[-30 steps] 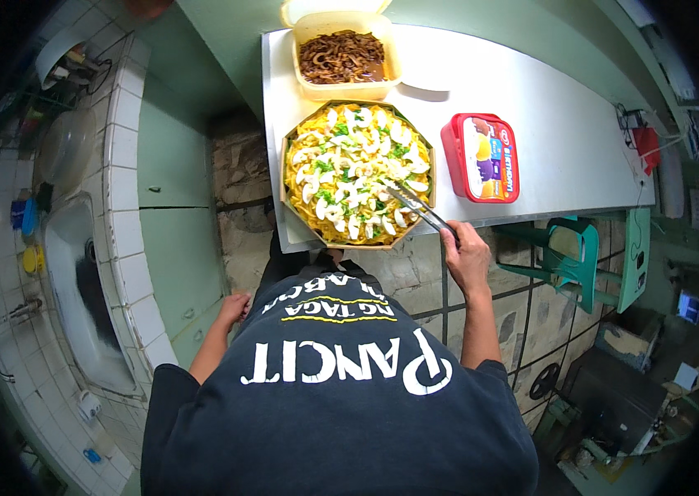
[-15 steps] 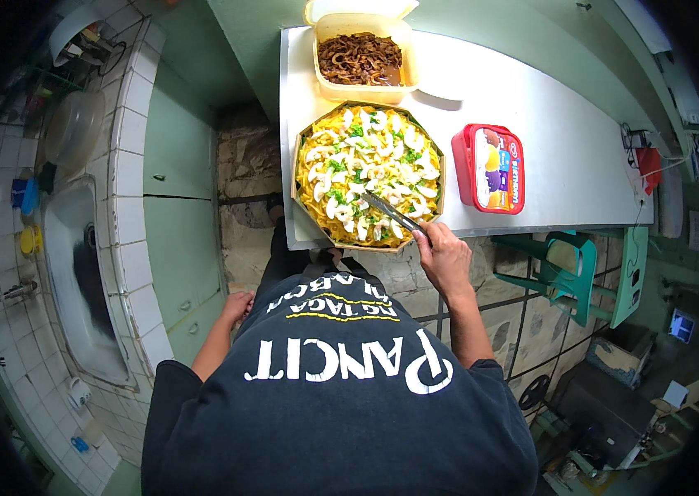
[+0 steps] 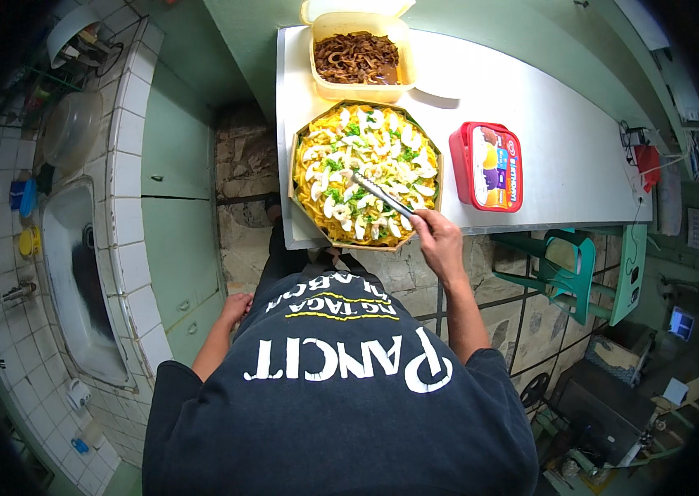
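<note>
**Yellow noodles under the tongs**

Yellow noodles topped with white egg slices and green bits are filling the octagonal tray (image 3: 364, 178), which is sitting at the near edge of the white tabletop (image 3: 531, 107), probably so the person can reach it without leaning. The right hand (image 3: 436, 240) is gripping the metal tongs (image 3: 378, 194) by their back end, just off the tray's near right rim; the tongs are angling up and left from it so their tips are lying over the tray's middle, among the egg slices. Beyond the tray, touching its far rim, an open beige container (image 3: 362, 54) of brown strips is standing. Right of the tray, slightly apart, a red lidded tub (image 3: 486, 165) is resting. The left hand (image 3: 236, 307) is hanging below the tray, off the tabletop, loosely curled and holding nothing.
</note>
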`<state>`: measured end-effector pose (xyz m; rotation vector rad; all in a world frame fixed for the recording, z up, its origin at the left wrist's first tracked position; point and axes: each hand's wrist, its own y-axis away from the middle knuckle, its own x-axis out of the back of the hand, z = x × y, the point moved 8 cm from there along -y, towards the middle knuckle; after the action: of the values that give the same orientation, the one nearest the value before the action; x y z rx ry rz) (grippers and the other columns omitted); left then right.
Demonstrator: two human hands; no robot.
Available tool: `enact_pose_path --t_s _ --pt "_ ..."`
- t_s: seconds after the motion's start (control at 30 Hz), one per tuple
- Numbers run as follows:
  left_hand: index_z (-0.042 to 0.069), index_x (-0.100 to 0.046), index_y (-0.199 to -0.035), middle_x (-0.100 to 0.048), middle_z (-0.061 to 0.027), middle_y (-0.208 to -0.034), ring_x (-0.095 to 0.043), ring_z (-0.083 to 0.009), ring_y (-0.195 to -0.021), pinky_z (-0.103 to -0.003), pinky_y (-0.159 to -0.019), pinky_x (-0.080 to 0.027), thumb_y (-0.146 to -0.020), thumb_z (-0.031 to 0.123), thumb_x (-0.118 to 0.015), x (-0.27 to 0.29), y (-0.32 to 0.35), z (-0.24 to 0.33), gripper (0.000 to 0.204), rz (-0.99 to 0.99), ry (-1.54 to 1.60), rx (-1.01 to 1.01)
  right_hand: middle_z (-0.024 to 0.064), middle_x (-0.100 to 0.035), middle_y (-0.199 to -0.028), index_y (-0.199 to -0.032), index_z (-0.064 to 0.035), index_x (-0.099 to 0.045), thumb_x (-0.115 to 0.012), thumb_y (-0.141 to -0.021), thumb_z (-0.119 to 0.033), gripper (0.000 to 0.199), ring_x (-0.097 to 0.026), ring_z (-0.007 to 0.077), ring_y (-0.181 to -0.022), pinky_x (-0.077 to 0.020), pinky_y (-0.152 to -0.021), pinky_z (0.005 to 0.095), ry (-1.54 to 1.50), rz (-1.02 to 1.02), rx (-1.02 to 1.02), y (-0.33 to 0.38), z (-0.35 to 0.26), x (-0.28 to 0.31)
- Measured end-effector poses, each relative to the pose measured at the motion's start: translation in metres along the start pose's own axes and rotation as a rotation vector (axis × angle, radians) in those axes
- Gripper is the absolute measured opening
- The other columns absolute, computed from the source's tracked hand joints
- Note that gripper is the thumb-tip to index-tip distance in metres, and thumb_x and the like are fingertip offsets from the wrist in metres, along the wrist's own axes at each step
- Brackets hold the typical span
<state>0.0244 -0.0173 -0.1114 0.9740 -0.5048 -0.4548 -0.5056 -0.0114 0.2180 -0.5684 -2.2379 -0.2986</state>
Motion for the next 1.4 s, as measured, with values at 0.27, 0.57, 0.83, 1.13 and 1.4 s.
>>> enact_pose_path --t_s 0.27,0.57,0.83,1.13,1.4 --pt "0.009 -0.061 -0.072 -0.056 0.001 -0.06 -0.048 -0.0106 -0.049 -0.028 -0.046 -0.036 -0.091 0.035 -0.061 -0.002 0.009 0.016 0.032 -0.005 -0.046 -0.024 0.0117 -0.063 -0.083 -0.099 -0.0062 -0.065 -0.063 -0.09 -0.021 0.017 -0.064 0.0313 -0.072 -0.0488 -0.062 0.0381 0.256 0.077 0.122 0.006 -0.005 0.016" --pt "0.011 -0.06 -0.069 -0.055 0.0011 -0.059 -0.046 -0.0105 -0.048 -0.028 -0.045 -0.034 -0.091 0.036 -0.061 -0.004 0.007 0.02 0.034 -0.01 -0.06 0.011 0.0089 -0.06 -0.08 -0.099 -0.0107 -0.065 -0.063 -0.09 -0.021 0.014 -0.062 0.0302 -0.062 -0.0479 -0.055 0.0395 0.422 0.083 0.269 0.014 -0.019 0.007" --pt "0.011 -0.058 -0.068 -0.054 0.0016 -0.058 -0.046 -0.0102 -0.048 -0.028 -0.044 -0.034 -0.091 0.039 -0.061 -0.003 0.011 0.018 0.036 -0.006 -0.053 0.005 0.0088 -0.061 -0.081 -0.097 -0.0105 -0.064 -0.062 -0.09 -0.024 0.015 -0.063 0.0305 -0.064 -0.049 -0.056 0.0403 0.409 0.028 0.214 0.014 -0.025 0.008" --pt "0.012 -0.058 -0.07 -0.053 0.0023 -0.058 -0.044 -0.0099 -0.048 -0.028 -0.042 -0.032 -0.091 0.038 -0.061 -0.003 0.002 0.0 0.034 -0.023 -0.005 0.054 0.0078 -0.062 -0.081 -0.096 -0.0115 -0.065 -0.061 -0.091 -0.025 0.015 -0.063 0.0308 -0.065 -0.0495 -0.057 0.04 0.455 -0.027 0.174 0.014 -0.03 0.01" --pt "0.011 -0.058 -0.071 -0.054 0.0016 -0.059 -0.046 -0.0104 -0.049 -0.027 -0.044 -0.034 -0.092 0.038 -0.06 -0.002 0.003 -0.003 0.034 -0.013 -0.05 0.019 0.0082 -0.064 -0.084 -0.094 -0.0114 -0.065 -0.062 -0.091 -0.025 0.015 -0.064 0.0321 -0.068 -0.0497 -0.059 0.0418 0.399 0.053 0.118 0.021 -0.012 0.032"
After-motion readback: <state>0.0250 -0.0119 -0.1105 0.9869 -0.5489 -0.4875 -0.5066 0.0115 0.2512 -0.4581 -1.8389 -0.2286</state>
